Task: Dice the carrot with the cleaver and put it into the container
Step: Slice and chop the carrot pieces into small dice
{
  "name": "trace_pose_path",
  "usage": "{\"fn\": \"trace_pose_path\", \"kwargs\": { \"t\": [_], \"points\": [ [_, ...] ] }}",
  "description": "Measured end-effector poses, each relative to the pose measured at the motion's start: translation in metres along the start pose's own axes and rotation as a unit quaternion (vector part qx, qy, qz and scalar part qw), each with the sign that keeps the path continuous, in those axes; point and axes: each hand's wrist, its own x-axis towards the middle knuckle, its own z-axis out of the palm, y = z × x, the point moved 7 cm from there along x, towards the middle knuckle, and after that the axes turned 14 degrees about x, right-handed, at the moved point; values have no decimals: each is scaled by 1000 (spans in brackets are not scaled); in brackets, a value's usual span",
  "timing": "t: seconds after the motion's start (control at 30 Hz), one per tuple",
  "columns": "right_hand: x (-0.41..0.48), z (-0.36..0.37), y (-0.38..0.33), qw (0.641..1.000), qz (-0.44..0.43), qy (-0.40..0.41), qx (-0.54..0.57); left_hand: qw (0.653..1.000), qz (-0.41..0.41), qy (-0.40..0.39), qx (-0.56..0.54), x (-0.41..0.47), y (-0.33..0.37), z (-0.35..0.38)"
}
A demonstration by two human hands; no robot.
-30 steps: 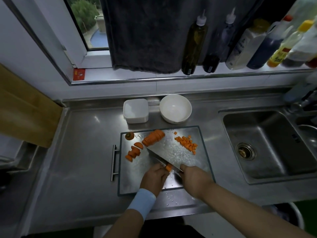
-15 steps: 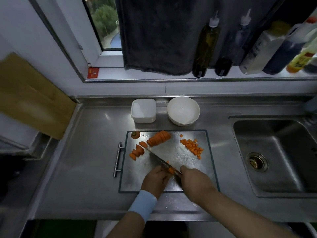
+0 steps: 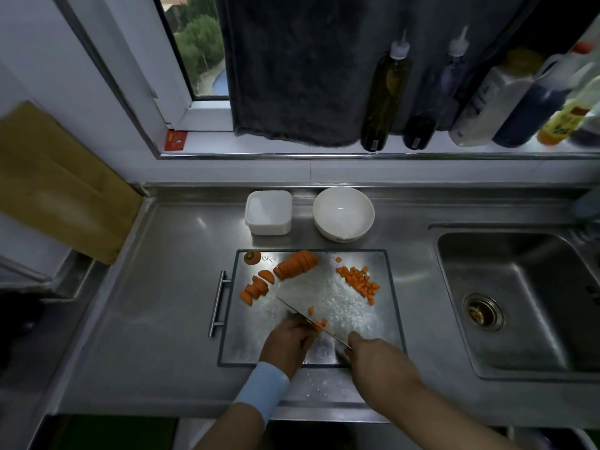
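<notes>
The left hand (image 3: 285, 344) has its fingers (image 3: 300, 323) curled down on a small carrot piece (image 3: 319, 324) and pins it to the cutting board (image 3: 344, 300). The right hand (image 3: 373, 358) is wrapped round the handle of the cleaver (image 3: 305, 316). The handle is hidden under the hand, so I can only guess how tight the hold is. The blade stands on its edge, right against the left fingers.

Carrot is hard, stiff and light. A cut piece is likely slippery and may roll or jump under the blade. It is best held from the top, with fingertips tucked back. Tiny cubes are easier to scoop up on the flat blade than to pick up one by one.

Beyond the left fingers lie the half-round slices (image 3: 255, 287) and a big sliced chunk (image 3: 297, 264). Beyond the right fingers sits the pile of cubes (image 3: 358, 282). Farther out, off the board, stand the white container (image 3: 268, 212) and a white bowl (image 3: 343, 212). No carrot shows in either.

The board is shiny and dotted with wet spots. It lies on a steel worktop (image 3: 168, 303). A sink (image 3: 519, 303) is out past the right hand. Above are a window, a dark towel and bottles on a ledge.
</notes>
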Motion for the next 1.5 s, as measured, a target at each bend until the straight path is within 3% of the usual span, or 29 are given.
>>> {"fn": "trace_pose_path", "kwargs": {
  "t": [0.47,0.83,1.13,1.5],
  "points": [
    [61,27,-4,997,-22,3,71,1000,0,-7,12,-3,-10,12],
    [29,19,26,998,-17,-6,56,1000,-3,29,-5,-3,-5,5],
    [23,0,2,998,-40,21,46,999,-28,23,6,-4,-8,4],
    [16,7,9,998,-12,-16,58,999,-25,30,-19,-7,-6,2]
  ]
}}
